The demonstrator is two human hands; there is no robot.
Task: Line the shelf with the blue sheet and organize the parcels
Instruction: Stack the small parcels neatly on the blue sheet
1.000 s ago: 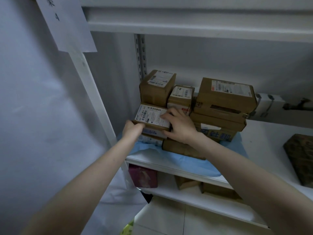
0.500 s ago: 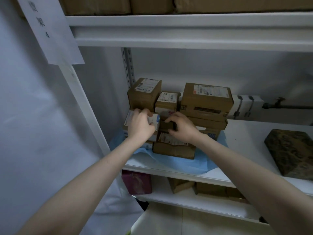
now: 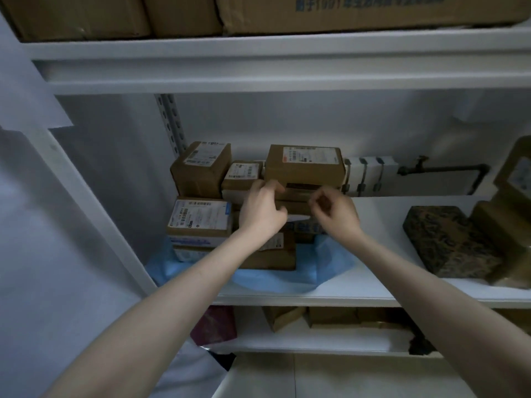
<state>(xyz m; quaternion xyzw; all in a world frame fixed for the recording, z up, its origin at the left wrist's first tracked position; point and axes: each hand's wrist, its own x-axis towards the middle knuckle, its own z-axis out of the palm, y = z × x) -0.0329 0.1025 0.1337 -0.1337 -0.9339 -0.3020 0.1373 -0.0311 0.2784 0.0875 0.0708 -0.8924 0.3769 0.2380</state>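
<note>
My left hand [image 3: 263, 209] was raised in front of the parcels [image 3: 304, 165], fingers bent, their tips against the front of the stack under the big right-hand box. I could not tell whether they gripped anything. My right hand [image 3: 334, 214] was just right of it, apart from it, fingers curled toward the palm; blur hid whether they pinched anything.

The parcels stood stacked at the far left of the middle shelf [image 3: 373, 297], on the blue sheet [image 3: 330, 265], which lay crumpled under them and spread to the near edge. Each brown box carried a white shipping label with barcodes, the print too small to read. The lower left box [image 3: 199, 219] had a label with a blue stripe down its right edge.

Well to the right sat a dark patterned box [image 3: 448, 239]. On the shelf above, a carton [image 3: 367, 15] bore blue printing where only "1001" was legible.
</note>
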